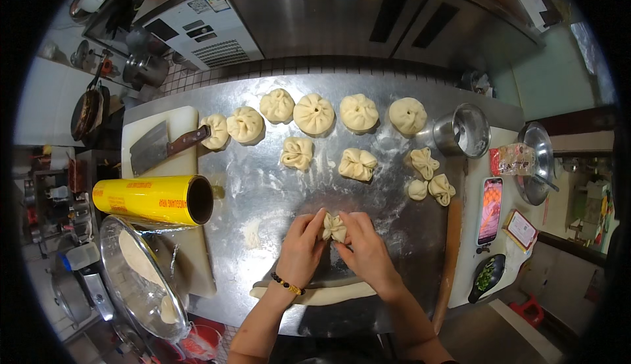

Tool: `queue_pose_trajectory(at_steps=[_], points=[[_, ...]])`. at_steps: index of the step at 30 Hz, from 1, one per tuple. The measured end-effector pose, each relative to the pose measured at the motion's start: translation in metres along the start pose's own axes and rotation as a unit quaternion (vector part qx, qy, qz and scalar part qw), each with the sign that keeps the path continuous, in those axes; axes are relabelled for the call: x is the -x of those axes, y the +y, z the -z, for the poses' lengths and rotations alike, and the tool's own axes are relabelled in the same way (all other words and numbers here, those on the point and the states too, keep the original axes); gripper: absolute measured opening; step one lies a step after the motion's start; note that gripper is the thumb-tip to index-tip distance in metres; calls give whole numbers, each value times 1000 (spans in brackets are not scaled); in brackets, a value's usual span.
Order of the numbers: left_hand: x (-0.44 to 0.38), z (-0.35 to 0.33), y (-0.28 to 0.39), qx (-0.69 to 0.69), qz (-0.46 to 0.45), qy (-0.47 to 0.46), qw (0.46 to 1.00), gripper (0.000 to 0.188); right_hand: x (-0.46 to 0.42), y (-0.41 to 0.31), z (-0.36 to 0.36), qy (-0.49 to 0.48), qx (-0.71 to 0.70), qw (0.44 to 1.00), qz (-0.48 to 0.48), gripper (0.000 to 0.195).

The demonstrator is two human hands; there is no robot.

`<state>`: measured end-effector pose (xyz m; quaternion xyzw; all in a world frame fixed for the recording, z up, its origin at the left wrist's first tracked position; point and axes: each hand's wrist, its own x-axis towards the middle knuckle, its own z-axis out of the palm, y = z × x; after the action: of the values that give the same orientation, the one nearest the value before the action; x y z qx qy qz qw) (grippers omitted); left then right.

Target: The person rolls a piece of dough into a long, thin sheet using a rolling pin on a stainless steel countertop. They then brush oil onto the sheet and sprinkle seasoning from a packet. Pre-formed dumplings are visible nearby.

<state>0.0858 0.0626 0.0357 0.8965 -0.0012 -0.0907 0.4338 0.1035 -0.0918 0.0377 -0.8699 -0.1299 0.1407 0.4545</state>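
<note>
Between my fingertips is a small folded piece of dough, its lobes pinched toward the middle. My left hand holds its left side and my right hand its right side, low over the floured steel table. A long dough rope lies behind my wrists, partly hidden by my forearms. Farther off, several pleated buns stand in a row, with a folded bun and another folded bun in front of them. To the right sit small folded dough pieces and a round dough ball.
A cleaver lies on a white cutting board at left, near a yellow plastic wrap roll and a bowl of dough. At right are a steel pot, a wooden rolling pin, a phone and a dish of chopped greens.
</note>
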Motion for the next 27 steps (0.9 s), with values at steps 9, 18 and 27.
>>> queue_pose_trajectory(at_steps=[9, 18, 27], points=[[2, -6, 12, 41, -23, 30, 998, 61, -5, 19, 13, -8, -101, 995, -25, 26], [0, -19, -4, -2, -85, 50, 995, 61, -8, 17, 11, 5, -113, 994, -9, 22], [4, 1, -14, 14, -56, 67, 996, 43, -5, 18, 15, 14, -115, 993, -36, 22]])
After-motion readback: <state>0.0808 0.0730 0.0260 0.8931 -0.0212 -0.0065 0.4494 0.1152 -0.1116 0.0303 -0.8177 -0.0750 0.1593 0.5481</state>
